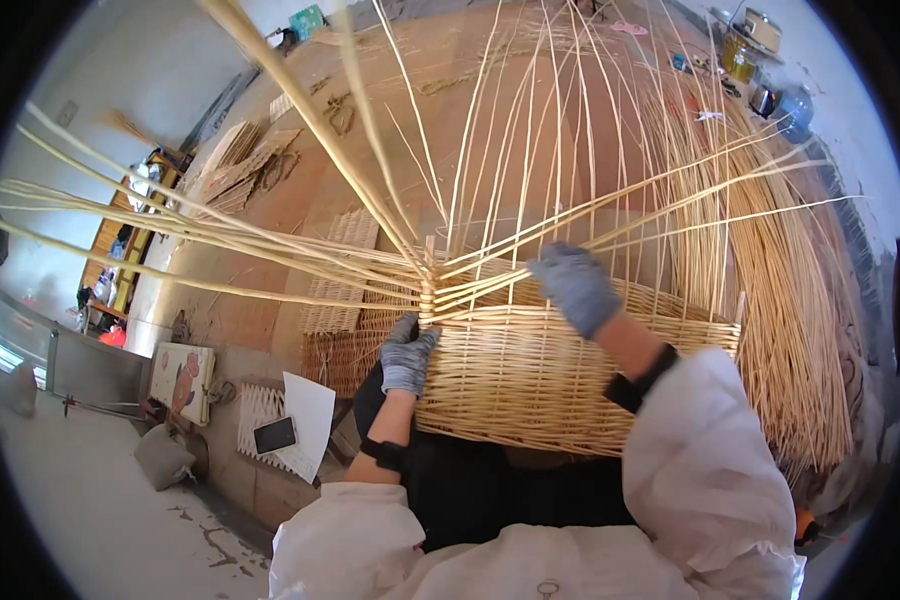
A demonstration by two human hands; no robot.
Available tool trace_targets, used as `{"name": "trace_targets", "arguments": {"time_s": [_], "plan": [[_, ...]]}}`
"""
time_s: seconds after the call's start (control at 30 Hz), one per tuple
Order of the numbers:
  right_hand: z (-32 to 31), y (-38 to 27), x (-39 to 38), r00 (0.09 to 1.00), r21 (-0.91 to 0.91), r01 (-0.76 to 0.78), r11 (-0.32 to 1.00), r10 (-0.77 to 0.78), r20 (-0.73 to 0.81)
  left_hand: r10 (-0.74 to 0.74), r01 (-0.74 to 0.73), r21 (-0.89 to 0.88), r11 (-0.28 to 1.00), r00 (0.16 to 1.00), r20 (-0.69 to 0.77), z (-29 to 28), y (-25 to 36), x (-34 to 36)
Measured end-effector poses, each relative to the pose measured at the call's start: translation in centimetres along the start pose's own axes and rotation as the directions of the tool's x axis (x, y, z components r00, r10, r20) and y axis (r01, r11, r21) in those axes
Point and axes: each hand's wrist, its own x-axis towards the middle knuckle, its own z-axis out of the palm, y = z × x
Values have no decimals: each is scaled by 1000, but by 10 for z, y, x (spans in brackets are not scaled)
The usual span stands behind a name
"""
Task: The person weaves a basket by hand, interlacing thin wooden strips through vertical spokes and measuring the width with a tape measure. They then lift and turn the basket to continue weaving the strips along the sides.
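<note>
Gloved hands at the corner of a half-woven basket.
The pale wicker basket (530, 385), tight and ribbed with a flat side wall, sits just below centre toward 5 o'clock. At 7 o'clock the left hand (408, 358) has its grip clasped around the basket's corner; at 3 o'clock the right hand (576, 288) is blurred over the rim, and I cannot tell whether its grip holds anything. Smooth, springy loose rods (300, 262) fan to 9 o'clock; thin uprights (523, 165) rise toward 12. A rod bent too sharply could crack, or uneven pulling could skew the corner.
</note>
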Motion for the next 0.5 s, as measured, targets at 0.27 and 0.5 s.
{"name": "trace_targets", "arguments": {"time_s": [0.27, 0.5], "plan": [[18, -4, 21, 920, -201, 265, 943, -185, 345, -99, 91, 306, 948, 995, 12, 0, 11, 7], [36, -1, -7, 908, 203, -128, 971, 32, 418, -79, 101, -83, 991, 968, 237, -24, -36, 67]]}}
